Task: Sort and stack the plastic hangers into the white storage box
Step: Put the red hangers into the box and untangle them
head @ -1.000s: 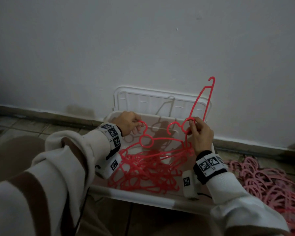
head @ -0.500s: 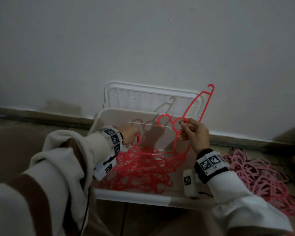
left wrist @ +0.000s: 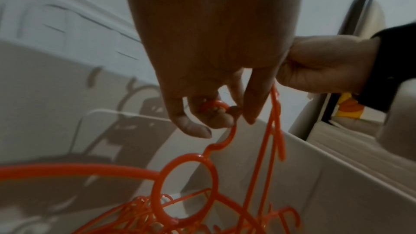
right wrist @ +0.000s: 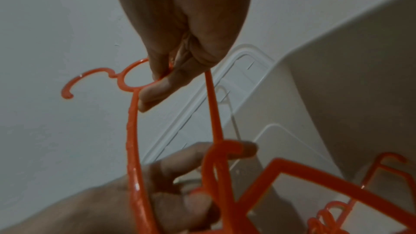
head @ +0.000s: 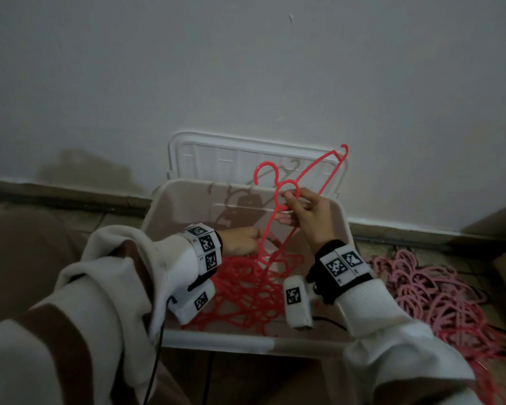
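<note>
Red plastic fills the white box [head: 341, 226]: a tangle of hangers [head: 240, 290] heaped on its bottom, mostly toward the near wall. The right hand [head: 310, 213] is raised over the far right corner, thumb and fingers pinching the ring of one hanger [head: 310, 176], which stands tilted, its arm reaching up past the far rim and its hook curling left. The left hand [head: 240, 239] is lower, inside the box near the middle, fingers curled round the hook of a second hanger [left wrist: 189, 181] that lies on the heap. The lid [head: 205, 159] leans upright against the wall behind the far rim. A pink pile [head: 433, 293] lies on the floor, off the right side.
</note>
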The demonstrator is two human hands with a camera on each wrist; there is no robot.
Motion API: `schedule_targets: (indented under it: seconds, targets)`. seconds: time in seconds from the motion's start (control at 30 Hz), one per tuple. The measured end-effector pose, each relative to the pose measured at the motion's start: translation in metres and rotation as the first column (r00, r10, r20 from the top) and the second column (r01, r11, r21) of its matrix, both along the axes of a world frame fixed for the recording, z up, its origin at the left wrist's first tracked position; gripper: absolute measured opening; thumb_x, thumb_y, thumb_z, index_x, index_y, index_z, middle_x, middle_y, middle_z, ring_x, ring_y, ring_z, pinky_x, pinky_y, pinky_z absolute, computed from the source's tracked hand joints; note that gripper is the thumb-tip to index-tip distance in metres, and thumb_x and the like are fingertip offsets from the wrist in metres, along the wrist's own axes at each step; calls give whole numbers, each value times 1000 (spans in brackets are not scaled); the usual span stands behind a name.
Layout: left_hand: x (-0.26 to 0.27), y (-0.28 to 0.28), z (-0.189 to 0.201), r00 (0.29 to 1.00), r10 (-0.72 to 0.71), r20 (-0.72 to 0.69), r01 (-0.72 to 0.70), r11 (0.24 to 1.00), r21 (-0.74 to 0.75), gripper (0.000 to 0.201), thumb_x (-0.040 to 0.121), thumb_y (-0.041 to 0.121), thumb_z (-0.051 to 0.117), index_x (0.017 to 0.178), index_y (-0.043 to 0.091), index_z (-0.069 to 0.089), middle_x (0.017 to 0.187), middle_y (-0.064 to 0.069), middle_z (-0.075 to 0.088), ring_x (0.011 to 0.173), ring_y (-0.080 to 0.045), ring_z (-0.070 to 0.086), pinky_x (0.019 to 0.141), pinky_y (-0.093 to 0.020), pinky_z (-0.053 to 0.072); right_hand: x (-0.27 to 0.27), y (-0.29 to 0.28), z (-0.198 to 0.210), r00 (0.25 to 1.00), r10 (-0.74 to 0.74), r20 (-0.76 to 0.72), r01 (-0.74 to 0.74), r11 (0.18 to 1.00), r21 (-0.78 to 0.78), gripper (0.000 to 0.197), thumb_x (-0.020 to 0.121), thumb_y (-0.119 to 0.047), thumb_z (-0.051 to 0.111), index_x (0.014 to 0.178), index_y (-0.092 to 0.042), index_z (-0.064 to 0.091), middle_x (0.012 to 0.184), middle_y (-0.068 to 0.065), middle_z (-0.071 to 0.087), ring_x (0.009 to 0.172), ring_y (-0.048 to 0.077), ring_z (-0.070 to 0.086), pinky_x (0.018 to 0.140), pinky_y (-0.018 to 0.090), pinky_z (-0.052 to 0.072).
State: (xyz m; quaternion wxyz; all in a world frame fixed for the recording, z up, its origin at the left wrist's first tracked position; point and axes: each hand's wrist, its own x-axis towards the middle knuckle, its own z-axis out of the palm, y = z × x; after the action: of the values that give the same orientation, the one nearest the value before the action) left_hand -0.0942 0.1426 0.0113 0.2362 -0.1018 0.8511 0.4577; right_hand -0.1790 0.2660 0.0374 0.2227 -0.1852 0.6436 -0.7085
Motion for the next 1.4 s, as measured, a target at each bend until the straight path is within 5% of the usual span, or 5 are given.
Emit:
schedule_targets:
  seconds: [0.37,0.47,0.73,1.07,1.4]
  targets:
    - [-5,4,-4,991,131,17,-132,987,92,30,87,-9,41,109,-10,61,73,-2,58,52,-1,56,58,-13,45,-5,10,-11,997,-36,68,36,999,-2,12,95,-7,48,86,-11,56,47,-3,62,45,6,63,45,14,50]
    - [-5,5,-7,993,119,18,-120,990,67,30,88,-9,38,105,-1,62,71,-2,56,52,-3,53,54,-11,42,-4,12,-16,992,-45,122,47,999,-10,15,96,-7,46,83,-12,51,44,-3,60,42,6,61,44,14,50]
    - [-2,-9,-11,999,-35,-5,34,995,-89,20,85,6,55,100,15,64,99,-5,63,90,-14,51,84,-26,41,-5,8,-23,976,-47,214,56,998,-37,15,95,-4,46,83,-11,50,44,-2,59,41,6,60,45,15,51]
    - [2,-15,-8,981,-49,-187,28,993,-113,15,76,-4,68,83,10,69,41,18,51,42,5,45,49,-7,32,-13,17,-29,960,-92,264,99,995,-11,12,96,1,39,105,-4,47,40,0,57,37,5,58,41,14,48]
    - [2,-23,-6,972,95,-216,-134,975,-175,17,79,11,71,96,9,71,63,12,51,61,-4,45,56,-14,34,-8,30,-30,988,-105,117,97,993,73,18,92,-1,49,77,-8,52,41,1,55,34,9,55,37,16,46]
